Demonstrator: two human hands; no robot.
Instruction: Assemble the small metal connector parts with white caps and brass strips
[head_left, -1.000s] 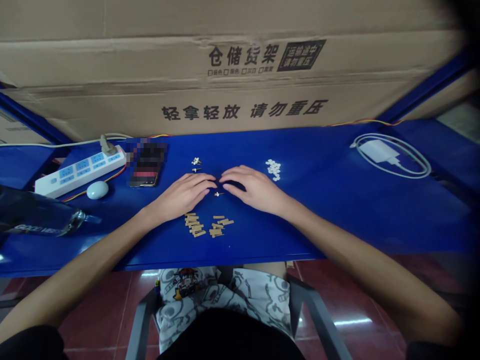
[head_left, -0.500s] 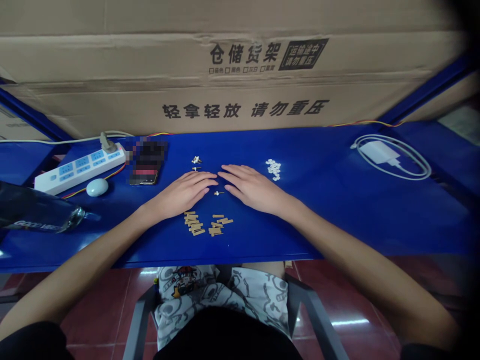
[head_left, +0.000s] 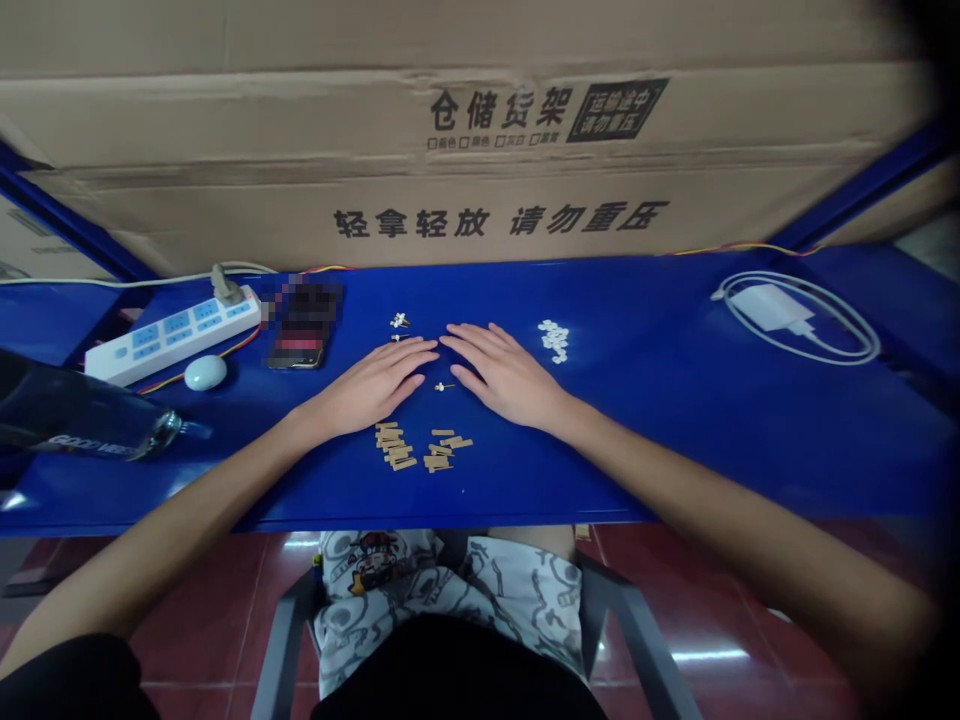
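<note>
A: What does the left hand [head_left: 371, 385] hold?

B: Nothing. It lies flat on the blue table [head_left: 645, 440], palm down, with its fingers loose and spread a bit.

A: And the right hand [head_left: 506, 375]?

B: It is the same. It is flat and open, and it grabs nothing. The fingertips of the two hands point at each other and nearly meet.

A: What is closest to them?

B: A tiny pin [head_left: 442, 386] lies on the table between the hands, just below the fingertips.

A: Why are the small things in little groups?

B: I think it keeps each kind apart and easy to find. Little posts [head_left: 400, 321] sit just past the left hand's fingers. White bits [head_left: 553, 341] sit past the right hand's fingers. Tan strips [head_left: 390, 447] lie below the hands, nearer the person.

A: What is farther off?

B: A power strip [head_left: 172, 340] and a blurred phone [head_left: 296, 355] sit over on the left, maybe so they stay out of the way of the hands. A charger [head_left: 772, 307] with a looped cord lies far to the right. A big box [head_left: 480, 200] stands behind the table.
</note>
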